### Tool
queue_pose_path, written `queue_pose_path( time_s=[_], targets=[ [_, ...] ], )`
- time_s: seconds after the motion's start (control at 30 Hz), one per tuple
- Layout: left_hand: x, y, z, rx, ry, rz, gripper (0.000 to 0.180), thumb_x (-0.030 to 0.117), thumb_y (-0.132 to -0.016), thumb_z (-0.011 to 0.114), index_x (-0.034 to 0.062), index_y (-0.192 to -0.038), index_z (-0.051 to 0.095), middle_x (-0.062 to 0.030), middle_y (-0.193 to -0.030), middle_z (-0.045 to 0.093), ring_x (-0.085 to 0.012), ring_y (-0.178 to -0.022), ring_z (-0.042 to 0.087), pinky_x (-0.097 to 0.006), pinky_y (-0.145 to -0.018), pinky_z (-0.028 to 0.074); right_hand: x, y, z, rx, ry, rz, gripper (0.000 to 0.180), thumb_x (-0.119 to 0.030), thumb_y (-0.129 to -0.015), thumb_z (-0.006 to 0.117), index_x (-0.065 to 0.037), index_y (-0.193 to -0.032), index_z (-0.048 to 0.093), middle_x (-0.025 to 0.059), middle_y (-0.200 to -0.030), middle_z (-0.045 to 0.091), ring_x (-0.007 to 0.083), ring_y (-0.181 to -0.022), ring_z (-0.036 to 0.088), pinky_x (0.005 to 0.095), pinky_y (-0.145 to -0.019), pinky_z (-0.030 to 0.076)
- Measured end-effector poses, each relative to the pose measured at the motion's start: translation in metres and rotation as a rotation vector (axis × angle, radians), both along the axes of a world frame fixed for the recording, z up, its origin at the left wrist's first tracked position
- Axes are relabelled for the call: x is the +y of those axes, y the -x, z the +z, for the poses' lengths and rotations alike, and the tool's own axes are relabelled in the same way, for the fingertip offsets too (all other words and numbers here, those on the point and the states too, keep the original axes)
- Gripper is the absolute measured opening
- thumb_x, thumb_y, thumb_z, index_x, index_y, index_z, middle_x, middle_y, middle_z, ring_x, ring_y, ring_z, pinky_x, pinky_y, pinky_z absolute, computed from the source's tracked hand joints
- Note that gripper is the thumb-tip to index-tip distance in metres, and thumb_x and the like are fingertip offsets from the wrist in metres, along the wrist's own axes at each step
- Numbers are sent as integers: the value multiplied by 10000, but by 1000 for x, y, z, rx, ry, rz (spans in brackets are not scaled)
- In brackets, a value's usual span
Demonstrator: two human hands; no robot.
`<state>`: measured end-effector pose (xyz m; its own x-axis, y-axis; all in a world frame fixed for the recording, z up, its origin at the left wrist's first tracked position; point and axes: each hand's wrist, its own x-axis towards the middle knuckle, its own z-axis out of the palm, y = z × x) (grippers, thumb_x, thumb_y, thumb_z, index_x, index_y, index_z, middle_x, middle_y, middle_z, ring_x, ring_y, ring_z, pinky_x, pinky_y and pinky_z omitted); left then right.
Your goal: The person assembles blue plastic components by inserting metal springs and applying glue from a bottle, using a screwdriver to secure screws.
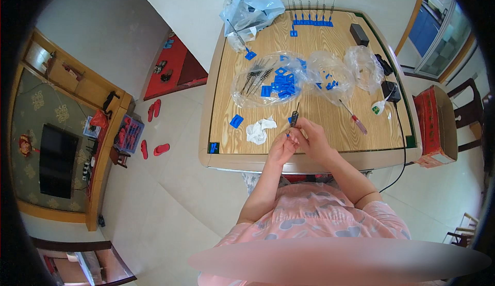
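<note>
Close to the table's near edge, my two hands meet around a dark coil spring with a thin straight rod (294,117) pointing up. My right hand (315,141) is closed, its thumb and fingers pinching the spring's lower part. My left hand (281,150) is closed just beside it, with a bit of blue plastic showing at its fingertips; the joint between the two is hidden by the fingers. A loose square blue base (236,121) and a crumpled white tissue (259,130) lie left of my hands. To the right lies a screwdriver (356,118) with a red, clear handle.
Clear plastic bags hold blue bases (282,84), springs (256,77) and small blue pieces (330,84). Several assembled spring pieces (312,23) stand along the far edge, another (250,54) near a light-blue bag (253,10). Black boxes (359,35) and a cable line the right side.
</note>
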<state>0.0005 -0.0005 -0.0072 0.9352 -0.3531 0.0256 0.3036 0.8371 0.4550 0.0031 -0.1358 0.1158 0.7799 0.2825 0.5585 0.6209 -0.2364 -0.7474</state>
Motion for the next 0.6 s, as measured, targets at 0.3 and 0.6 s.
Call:
queue_pose_path(
  time_s=[0.3,0.6],
  targets=[
    [-1,1,9,-40,20,-20,284,357,-892,595,94,-835,504,5,-851,476,-140,-856,471,-295,-801,396,-2,0,10,-27,-19,0,106,-32,-829,603,-16,-883,513,146,-760,536,329,-677,554,382,-580,436],
    [-2,1,7,-9,-22,-7,298,378,-876,613,102,-822,513,8,-847,486,-135,-846,482,-291,-793,405,-1,0,6,-26,9,-8,97,-40,-838,595,-17,-891,516,151,-773,545,340,-691,559,390,-587,440]
  ],
)
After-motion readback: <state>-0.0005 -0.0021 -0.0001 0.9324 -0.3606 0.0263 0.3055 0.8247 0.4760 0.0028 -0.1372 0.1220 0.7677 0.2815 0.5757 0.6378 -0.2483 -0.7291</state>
